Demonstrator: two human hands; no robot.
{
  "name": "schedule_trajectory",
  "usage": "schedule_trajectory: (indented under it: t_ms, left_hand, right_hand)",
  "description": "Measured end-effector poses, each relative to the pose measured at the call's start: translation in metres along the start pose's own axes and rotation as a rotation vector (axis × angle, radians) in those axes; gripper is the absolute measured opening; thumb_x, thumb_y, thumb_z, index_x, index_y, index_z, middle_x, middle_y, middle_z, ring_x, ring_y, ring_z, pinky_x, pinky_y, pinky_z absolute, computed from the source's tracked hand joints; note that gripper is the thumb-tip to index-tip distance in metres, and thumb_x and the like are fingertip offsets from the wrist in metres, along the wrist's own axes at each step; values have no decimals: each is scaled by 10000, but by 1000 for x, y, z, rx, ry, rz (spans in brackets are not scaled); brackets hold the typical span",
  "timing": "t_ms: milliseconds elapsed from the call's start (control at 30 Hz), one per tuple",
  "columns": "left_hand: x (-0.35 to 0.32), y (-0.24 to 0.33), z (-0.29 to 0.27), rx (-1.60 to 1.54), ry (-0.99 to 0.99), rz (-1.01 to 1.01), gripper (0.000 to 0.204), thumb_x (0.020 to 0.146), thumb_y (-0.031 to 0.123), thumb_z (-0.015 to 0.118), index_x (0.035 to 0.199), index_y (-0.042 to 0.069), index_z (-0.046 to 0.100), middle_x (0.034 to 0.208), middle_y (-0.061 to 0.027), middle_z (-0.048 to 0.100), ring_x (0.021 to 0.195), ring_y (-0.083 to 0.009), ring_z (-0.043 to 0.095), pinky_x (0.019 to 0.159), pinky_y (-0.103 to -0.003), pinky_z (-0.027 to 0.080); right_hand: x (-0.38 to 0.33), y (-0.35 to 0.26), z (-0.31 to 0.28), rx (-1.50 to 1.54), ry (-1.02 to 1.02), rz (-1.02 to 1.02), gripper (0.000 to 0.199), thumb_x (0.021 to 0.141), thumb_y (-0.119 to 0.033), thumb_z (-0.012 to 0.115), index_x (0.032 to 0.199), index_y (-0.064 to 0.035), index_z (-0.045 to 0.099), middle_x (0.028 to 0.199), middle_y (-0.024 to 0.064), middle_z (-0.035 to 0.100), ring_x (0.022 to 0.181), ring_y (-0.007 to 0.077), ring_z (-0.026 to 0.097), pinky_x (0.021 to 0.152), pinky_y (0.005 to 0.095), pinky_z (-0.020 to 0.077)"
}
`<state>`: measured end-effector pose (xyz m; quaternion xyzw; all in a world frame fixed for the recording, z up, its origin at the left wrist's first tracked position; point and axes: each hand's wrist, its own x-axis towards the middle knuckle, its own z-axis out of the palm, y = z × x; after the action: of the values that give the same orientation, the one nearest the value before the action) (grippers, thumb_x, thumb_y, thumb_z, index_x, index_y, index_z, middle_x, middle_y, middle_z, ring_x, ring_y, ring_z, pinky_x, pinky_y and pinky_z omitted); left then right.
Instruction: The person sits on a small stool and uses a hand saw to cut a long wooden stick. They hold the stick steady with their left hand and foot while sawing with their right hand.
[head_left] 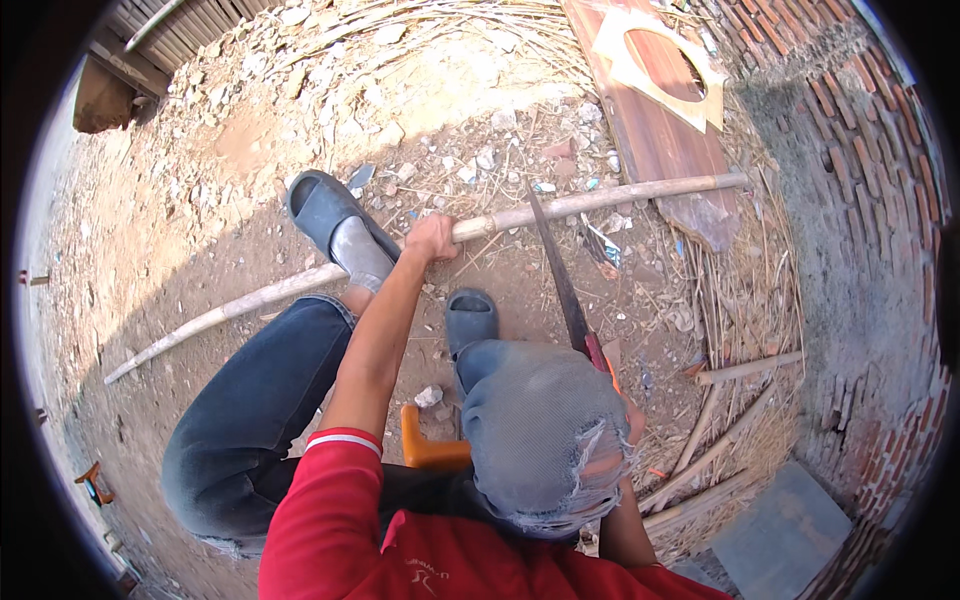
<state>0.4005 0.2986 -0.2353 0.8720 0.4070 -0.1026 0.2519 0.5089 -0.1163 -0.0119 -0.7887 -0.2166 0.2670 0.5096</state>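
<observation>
A long pale wooden pole (590, 201) stretches across the ground from the lower left to the upper right. My left hand (432, 237) is wrapped round it near its middle, just right of my left foot, whose grey slipper (325, 208) is by the pole. A hand saw (560, 270) with a dark tapering blade and a red and orange handle crosses the pole right of that hand. Whether its teeth touch the wood, I cannot tell. My right hand (635, 421) is at the handle end, mostly hidden behind my raised right knee.
An orange stool (430, 440) shows between my legs. A brown board (655, 110) bears a pale sheet with a round hole (612, 50). A brick wall (850, 230) rises on the right, with sticks (715, 440) and a grey slab (785, 530) along it. Stones and straw litter the dirt.
</observation>
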Motion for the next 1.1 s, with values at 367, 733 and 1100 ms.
schedule_trajectory:
  t_ms: [367, 733, 1100]
  left_hand:
    - [-36, 36, 13, 9, 90, -191, 454, 764, 461, 775, 1067, 122, 772, 1000, -173, 774, 958, -336, 762, 839, -455, 607]
    - [-19, 14, 20, -7, -7, -149, 481, 761, 361, 707, 1095, 18, 757, 1088, -240, 751, 1078, -346, 730, 914, -442, 587]
    - [-35, 29, 31, -15, 69, -160, 314, 911, 218, 524, 972, 39, 775, 1014, -233, 760, 952, -372, 758, 850, -440, 607]
  right_hand:
    - [-1, 17, -7, -275, -50, -68, 245, 832, -170, 757, 965, 23, 687, 730, 21, 594, 718, 70, 527, 615, 279, 420]
    - [-1, 3, -13, -305, -103, -97, 264, 845, -173, 747, 1019, 19, 692, 746, 48, 611, 723, 92, 551, 633, 292, 441]
    - [21, -25, 1, -354, -145, -34, 306, 840, -172, 749, 1085, 8, 713, 756, 61, 628, 706, 116, 569, 640, 296, 450]
